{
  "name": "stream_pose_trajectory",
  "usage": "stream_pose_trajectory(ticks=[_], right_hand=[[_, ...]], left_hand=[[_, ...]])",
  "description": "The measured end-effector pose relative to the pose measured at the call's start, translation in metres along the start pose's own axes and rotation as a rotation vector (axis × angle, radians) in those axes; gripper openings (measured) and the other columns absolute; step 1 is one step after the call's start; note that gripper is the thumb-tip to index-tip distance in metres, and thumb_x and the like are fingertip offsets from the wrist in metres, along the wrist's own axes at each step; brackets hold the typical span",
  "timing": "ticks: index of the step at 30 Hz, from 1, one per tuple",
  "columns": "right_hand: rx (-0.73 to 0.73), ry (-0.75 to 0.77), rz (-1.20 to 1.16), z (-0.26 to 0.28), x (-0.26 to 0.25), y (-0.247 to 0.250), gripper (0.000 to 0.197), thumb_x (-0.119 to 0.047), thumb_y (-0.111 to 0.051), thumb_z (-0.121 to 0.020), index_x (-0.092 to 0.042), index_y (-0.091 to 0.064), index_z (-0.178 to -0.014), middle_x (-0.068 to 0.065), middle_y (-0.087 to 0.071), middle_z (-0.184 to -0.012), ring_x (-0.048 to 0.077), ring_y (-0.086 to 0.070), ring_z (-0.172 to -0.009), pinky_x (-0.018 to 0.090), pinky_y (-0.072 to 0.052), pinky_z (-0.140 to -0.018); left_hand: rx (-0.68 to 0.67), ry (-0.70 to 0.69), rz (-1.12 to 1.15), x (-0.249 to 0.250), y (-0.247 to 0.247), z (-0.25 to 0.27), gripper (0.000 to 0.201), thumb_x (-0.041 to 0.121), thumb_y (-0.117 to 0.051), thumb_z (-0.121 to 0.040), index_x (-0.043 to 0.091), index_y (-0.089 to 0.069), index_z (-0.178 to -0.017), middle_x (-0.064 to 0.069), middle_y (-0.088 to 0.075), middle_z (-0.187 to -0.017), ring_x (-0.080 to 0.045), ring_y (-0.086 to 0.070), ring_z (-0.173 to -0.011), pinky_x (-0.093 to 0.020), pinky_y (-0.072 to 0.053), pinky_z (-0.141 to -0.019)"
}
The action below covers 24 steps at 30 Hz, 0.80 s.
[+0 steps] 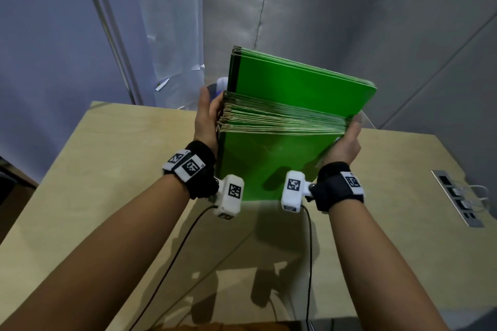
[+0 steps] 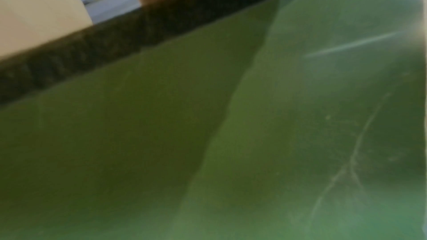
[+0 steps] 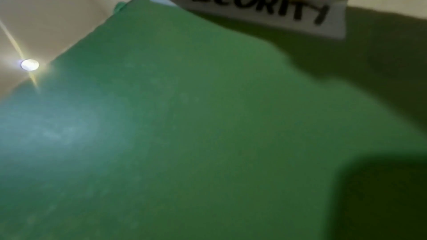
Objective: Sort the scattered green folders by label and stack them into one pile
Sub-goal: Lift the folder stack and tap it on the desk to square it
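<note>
A thick stack of green folders (image 1: 271, 161) is held upright above the tan table (image 1: 113, 191), its lower edge near the tabletop. My left hand (image 1: 207, 118) grips the stack's left side and my right hand (image 1: 347, 142) grips its right side. The rear folders (image 1: 295, 83) stand higher than the front ones, whose paper edges fan out between my hands. In the left wrist view a green folder face (image 2: 208, 134) fills the frame. In the right wrist view the green cover (image 3: 184, 116) carries a white label (image 3: 265, 10) reading SECURITY, partly under my fingers.
A grey socket strip (image 1: 457, 196) with white plugs is set into the table at the right. Grey fabric panels (image 1: 322, 8) hang behind the table. Cables from the wrist cameras (image 1: 309, 250) trail toward me over the near tabletop.
</note>
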State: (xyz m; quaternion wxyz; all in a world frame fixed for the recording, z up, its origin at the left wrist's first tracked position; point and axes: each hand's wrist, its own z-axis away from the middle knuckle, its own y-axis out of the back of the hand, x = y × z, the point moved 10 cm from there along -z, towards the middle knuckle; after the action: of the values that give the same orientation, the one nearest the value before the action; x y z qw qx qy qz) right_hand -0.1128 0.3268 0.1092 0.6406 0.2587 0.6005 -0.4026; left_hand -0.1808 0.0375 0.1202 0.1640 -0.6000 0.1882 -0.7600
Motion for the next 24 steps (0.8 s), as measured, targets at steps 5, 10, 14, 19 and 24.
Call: stream_pose_trajectory(ticks=[5,10,14,19,24], right_hand=[[0.149,0.006,0.136,0.003,0.000,0.004,0.067,-0.057,-0.031,-0.096,-0.004,-0.066,-0.117,0.015,-0.063,-0.123,0.031,-0.056,-0.112,0.037,-0.044,-0.096],[0.147,0.020,0.193,0.002,-0.004,-0.005,0.062,-0.056,-0.027,-0.098,-0.007,-0.065,-0.097,0.015,-0.064,-0.116,0.027,-0.052,-0.094,0.029,-0.037,-0.082],[0.012,-0.040,0.126,-0.003,0.002,-0.013,0.070,-0.065,-0.030,-0.092,-0.014,-0.051,-0.136,0.008,-0.049,-0.141,0.026,-0.045,-0.129,0.033,-0.033,-0.105],[-0.229,-0.093,0.010,-0.006,0.022,-0.006,0.067,-0.063,-0.024,-0.095,-0.026,-0.020,-0.151,-0.001,-0.048,-0.134,0.017,-0.044,-0.126,0.039,-0.030,-0.109],[-0.276,-0.183,-0.067,-0.007,0.042,0.007,0.075,-0.068,-0.023,-0.092,-0.013,-0.040,-0.140,-0.004,-0.053,-0.091,0.011,-0.052,-0.086,0.032,-0.038,-0.084]], left_hand=[[-0.068,-0.062,0.095,0.001,-0.001,0.003,0.063,0.055,-0.024,-0.097,0.011,-0.055,-0.129,-0.006,-0.073,-0.100,-0.023,-0.069,-0.095,-0.033,-0.057,-0.077],[-0.292,-0.117,-0.143,0.006,-0.012,0.011,0.065,0.041,-0.080,-0.064,0.017,-0.060,-0.122,0.002,-0.070,-0.109,-0.013,-0.066,-0.099,-0.030,-0.052,-0.086],[-0.251,-0.151,-0.547,-0.011,0.008,0.001,0.101,0.004,-0.078,-0.073,0.021,-0.015,-0.151,-0.004,-0.042,-0.145,-0.018,-0.045,-0.128,-0.037,-0.036,-0.110],[-0.254,-0.135,-0.510,-0.011,0.003,0.002,0.117,0.025,-0.086,-0.060,0.022,-0.014,-0.152,-0.007,-0.039,-0.149,-0.022,-0.042,-0.134,-0.045,-0.032,-0.113],[-0.108,-0.180,-0.408,-0.014,0.002,0.005,0.103,0.011,-0.081,-0.070,0.021,-0.018,-0.151,0.010,-0.044,-0.135,-0.006,-0.042,-0.118,-0.029,-0.030,-0.110]])
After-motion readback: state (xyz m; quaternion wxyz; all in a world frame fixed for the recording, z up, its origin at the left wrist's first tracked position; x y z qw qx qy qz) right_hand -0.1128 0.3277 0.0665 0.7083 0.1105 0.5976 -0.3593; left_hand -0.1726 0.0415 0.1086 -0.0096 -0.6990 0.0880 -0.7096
